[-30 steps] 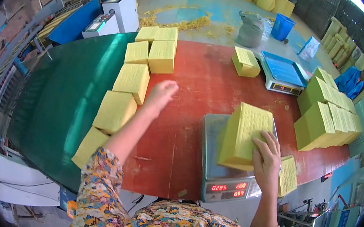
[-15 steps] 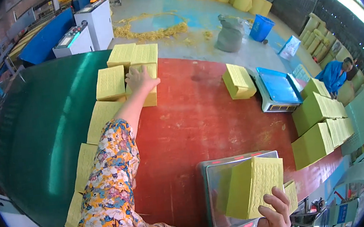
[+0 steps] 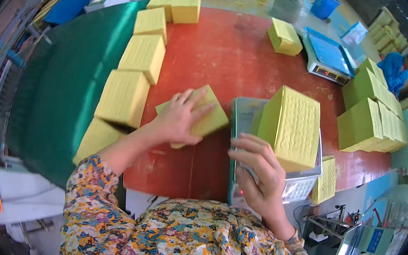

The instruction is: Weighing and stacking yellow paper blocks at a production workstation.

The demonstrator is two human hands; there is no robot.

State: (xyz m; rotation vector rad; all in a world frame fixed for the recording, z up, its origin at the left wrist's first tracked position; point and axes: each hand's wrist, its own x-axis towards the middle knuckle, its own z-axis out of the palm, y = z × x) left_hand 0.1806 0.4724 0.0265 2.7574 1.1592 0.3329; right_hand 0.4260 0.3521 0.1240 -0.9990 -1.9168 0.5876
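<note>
My left hand point(image 3: 183, 120) spreads over a yellow paper stack point(image 3: 210, 119) on the red tabletop, its fingers across the top and its thumb on the near side. Just right of that stands a scale point(image 3: 237, 116) with a clear cover, bearing a larger yellow paper stack point(image 3: 297, 127) with wavy embossing. My right hand point(image 3: 259, 171) is raised in front of the scale, fingers apart and slightly bent, with nothing in them. It overlaps the near left corner of the larger stack; whether it touches cannot be told.
Several yellow stacks point(image 3: 122, 96) line the left edge beside a green surface point(image 3: 60, 98). At the far right are a single stack point(image 3: 284, 35), a blue-topped scale point(image 3: 326, 53) and grouped stacks point(image 3: 364, 122). A person in blue point(image 3: 394, 73) is beyond them.
My left hand has drawn a yellow stack from the far row toward me. My right hand has shifted from the right to the left of the stack on the scale. The view has tilted nearer.
</note>
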